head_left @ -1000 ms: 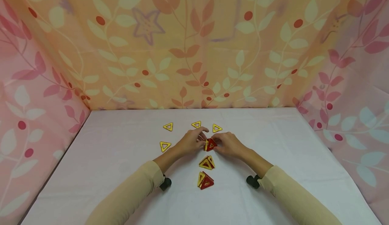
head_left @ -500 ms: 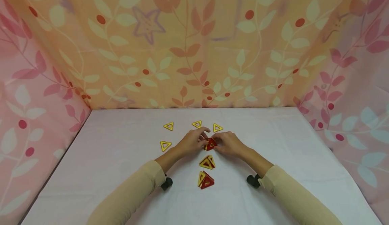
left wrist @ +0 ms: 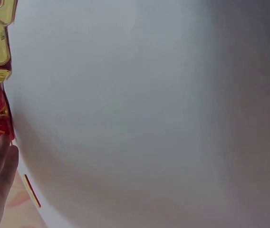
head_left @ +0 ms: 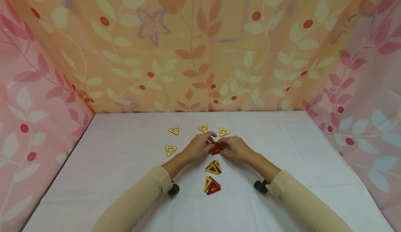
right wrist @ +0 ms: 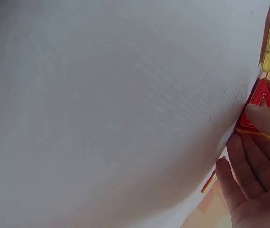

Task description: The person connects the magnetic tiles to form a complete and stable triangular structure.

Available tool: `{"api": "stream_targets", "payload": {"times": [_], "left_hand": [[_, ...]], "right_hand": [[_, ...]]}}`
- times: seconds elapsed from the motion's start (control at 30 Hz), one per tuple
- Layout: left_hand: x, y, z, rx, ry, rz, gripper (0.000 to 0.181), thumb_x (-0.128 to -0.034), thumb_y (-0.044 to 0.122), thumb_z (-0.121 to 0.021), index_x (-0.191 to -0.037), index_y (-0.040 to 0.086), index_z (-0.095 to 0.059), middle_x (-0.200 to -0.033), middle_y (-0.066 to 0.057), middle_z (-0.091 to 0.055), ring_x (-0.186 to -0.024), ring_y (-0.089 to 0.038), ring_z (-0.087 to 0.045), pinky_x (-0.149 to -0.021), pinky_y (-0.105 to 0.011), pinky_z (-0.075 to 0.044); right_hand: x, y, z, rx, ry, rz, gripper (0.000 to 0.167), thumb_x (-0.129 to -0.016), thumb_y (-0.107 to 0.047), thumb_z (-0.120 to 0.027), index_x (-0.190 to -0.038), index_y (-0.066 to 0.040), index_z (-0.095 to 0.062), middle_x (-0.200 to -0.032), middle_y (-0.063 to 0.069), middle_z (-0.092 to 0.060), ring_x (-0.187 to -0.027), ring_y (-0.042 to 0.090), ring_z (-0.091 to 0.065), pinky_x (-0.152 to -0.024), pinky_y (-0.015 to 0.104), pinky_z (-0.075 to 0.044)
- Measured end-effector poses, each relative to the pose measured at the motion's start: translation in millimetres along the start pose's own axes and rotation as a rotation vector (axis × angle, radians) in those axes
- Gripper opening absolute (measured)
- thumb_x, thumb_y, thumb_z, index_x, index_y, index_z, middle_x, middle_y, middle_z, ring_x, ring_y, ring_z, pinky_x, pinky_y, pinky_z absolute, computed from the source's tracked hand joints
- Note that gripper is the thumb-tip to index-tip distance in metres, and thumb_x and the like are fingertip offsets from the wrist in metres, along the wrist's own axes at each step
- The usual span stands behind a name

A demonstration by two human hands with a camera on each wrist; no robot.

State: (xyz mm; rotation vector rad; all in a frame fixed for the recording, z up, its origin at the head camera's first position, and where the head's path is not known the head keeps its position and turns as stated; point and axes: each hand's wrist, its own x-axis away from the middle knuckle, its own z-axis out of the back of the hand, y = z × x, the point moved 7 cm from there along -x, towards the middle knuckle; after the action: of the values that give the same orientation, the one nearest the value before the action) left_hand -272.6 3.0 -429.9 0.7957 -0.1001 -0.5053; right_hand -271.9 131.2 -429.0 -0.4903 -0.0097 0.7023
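Observation:
In the head view, a small pyramid of red and yellow triangular magnetic tiles (head_left: 216, 149) stands on the white table between both hands. My left hand (head_left: 198, 146) holds its left side with thumb and fingers, its index finger lifted above. From the right, my right hand (head_left: 235, 148) grips the same pyramid; in the right wrist view its thumb lies on the red face (right wrist: 263, 102) and the fingers are behind. Nearer the body stand two more pyramids, one with a yellow face in front (head_left: 213, 168) and one with a red face (head_left: 213, 186).
Several flat yellow-edged triangle tiles lie beyond and left of the hands: a far-left tile (head_left: 174, 130), a far-middle tile (head_left: 203, 128), a far-right tile (head_left: 223, 132) and a left tile (head_left: 170, 150). Patterned curtains (head_left: 200, 68) stand behind the table's far edge.
The held pyramid's yellow left side has gone mostly out of sight, and its red face now shows more squarely. Both hands stay almost in place; the other pyramids and tiles have not moved.

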Motion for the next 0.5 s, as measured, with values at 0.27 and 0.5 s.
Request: {"api": "stream_targets", "payload": {"times": [0.27,0.5], "left_hand": [[0.3,-3.2,-0.8,0.033,0.013,-0.013,0.033,-0.0957,0.006,-0.065,-0.128,0.005,-0.059,-0.109,-0.007,-0.07,-0.099,-0.018,-0.067,-0.088,-0.031,-0.054],[2.0,-2.5,-0.1,0.04,0.014,-0.01,0.033,-0.0954,0.006,-0.066,-0.128,0.004,-0.059,-0.11,-0.007,-0.069,-0.099,-0.019,-0.066,-0.089,-0.032,-0.054]], "right_hand": [[-0.4,-3.8,1.4,0.015,-0.009,-0.004,0.029,-0.083,-0.008,-0.079,-0.111,-0.001,-0.071,-0.103,0.007,-0.074,-0.098,0.02,-0.069,-0.088,0.042,-0.054],[-0.3,-7.9,1.6,0.053,-0.019,0.011,0.029,-0.084,-0.007,-0.078,-0.111,0.0,-0.071,-0.104,0.008,-0.074,-0.099,0.021,-0.069,-0.089,0.042,-0.054]]}}
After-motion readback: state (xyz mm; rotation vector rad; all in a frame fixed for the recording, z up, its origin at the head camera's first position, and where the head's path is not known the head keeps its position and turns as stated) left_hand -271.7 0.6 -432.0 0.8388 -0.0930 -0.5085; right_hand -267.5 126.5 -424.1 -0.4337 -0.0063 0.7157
